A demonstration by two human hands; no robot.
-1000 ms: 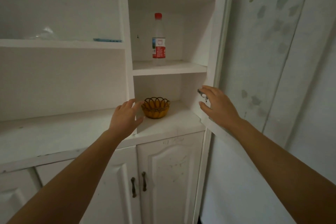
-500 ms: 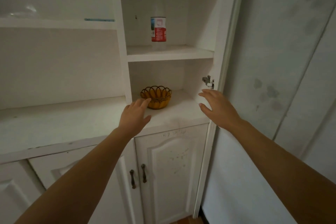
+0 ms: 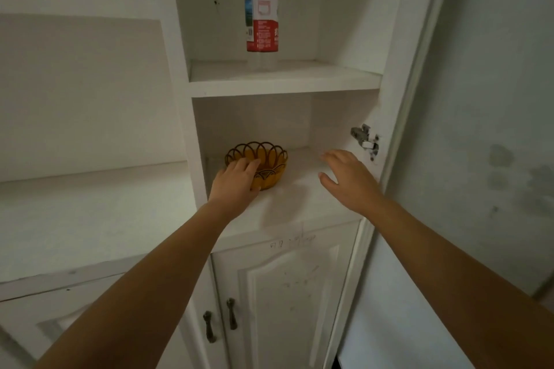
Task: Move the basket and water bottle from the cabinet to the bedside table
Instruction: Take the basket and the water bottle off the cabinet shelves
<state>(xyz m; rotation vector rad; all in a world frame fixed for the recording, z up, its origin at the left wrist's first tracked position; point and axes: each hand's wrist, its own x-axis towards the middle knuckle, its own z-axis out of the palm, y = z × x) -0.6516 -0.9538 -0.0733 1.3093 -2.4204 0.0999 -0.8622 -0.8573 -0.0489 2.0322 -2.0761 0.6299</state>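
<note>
- Left hand (image 3: 236, 178): fingers together, laid on the basket's near-left wall; whether they grip it cannot be told.
- Basket (image 3: 269, 159): orange, upright on the lower open shelf of the cabinet (image 3: 284, 82).
- Bottle (image 3: 262, 24): upright on the shelf above the basket, top out of view.
- Right hand (image 3: 347, 180): spread, palm down, right of the basket, apart from it.
- Hinge (image 3: 364, 138): further right of the basket.
</note>
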